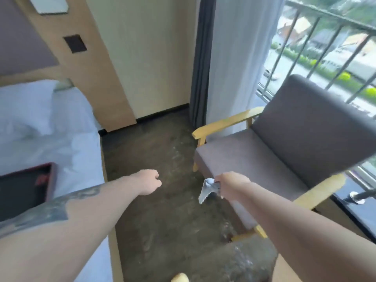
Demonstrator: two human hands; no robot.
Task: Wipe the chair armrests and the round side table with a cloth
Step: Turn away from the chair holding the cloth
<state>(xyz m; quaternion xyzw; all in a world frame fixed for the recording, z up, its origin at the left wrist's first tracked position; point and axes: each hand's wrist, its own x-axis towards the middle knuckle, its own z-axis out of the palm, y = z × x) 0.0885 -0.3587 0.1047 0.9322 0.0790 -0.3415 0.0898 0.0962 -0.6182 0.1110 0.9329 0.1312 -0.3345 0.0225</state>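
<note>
A grey-cushioned chair [284, 151] with a light wooden frame stands at the right by the window. Its far armrest [225, 122] runs toward the curtain; its near armrest [319, 193] lies beside my right forearm. My right hand [230, 185] grips a crumpled grey-white cloth [209, 190] in front of the seat's front edge, above the floor. My left hand [149, 181] hangs over the floor with fingers curled, holding nothing. No round side table is in view.
A bed [50, 135] with white sheets fills the left, with a dark tray [26, 184] on it. Dark floor [154, 155] lies between bed and chair. Curtains [223, 64] and a balcony railing [335, 37] stand behind the chair.
</note>
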